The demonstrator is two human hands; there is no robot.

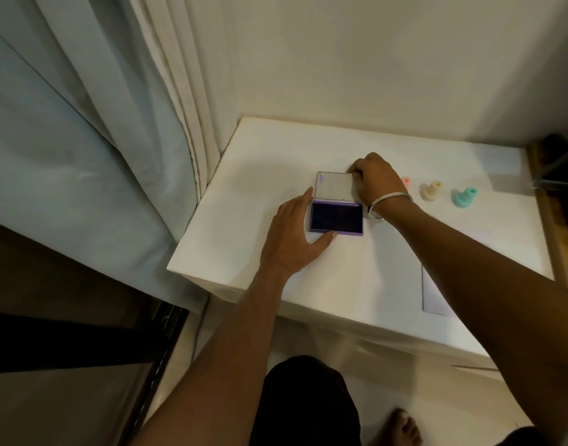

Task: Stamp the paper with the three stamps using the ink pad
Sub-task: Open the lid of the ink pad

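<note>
A purple ink pad (pixel 336 217) lies open on the white table (pixel 244 175), its clear lid (pixel 334 185) folded back and up. My left hand (pixel 295 235) braces the pad's left side and front edge, thumb along the front. My right hand (pixel 377 178) pinches the lid's far right corner. Three stamps stand in a row to the right: pink (pixel 405 181), partly hidden behind my right wrist, cream (pixel 432 190) and teal (pixel 465 197). A sheet of paper (pixel 432 296) lies near the table's front right edge, partly under my right forearm.
Curtains (pixel 121 123) hang left of the table, and a wall runs behind it. A wooden frame with dark items (pixel 553 162) borders the table's right side. Below the front edge I see my dark shorts and a bare foot (pixel 401 426) on the floor.
</note>
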